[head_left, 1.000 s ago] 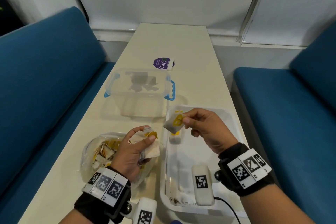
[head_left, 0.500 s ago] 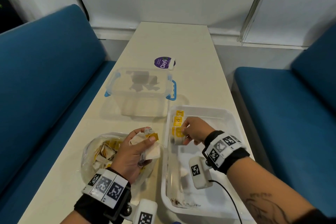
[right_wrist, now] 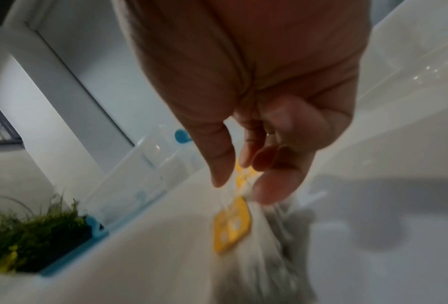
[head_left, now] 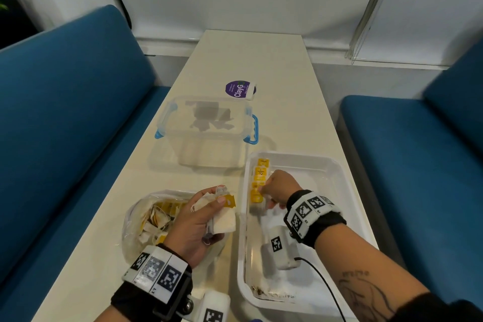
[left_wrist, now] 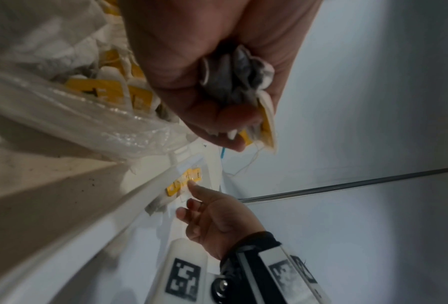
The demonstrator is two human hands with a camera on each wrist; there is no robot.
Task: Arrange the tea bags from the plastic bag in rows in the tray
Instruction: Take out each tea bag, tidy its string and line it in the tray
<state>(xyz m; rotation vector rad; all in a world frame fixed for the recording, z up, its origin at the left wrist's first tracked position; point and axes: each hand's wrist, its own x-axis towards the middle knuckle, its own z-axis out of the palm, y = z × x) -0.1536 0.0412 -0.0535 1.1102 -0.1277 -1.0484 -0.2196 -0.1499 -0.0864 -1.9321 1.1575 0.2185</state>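
Yellow-tagged tea bags line the left wall of our white tray, running far to near, so each new one extends that row. Our right hand hovers at the row's near end, fingers loosely parted above the nearest bag and gripping nothing we can see. Our left hand clenches a bunch of tea bags over the plastic bag, likely as a ready supply just left of the tray.

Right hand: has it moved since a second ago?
Yes. The right hand has dropped from above the white tray down to its left wall, at the row of tea bags.
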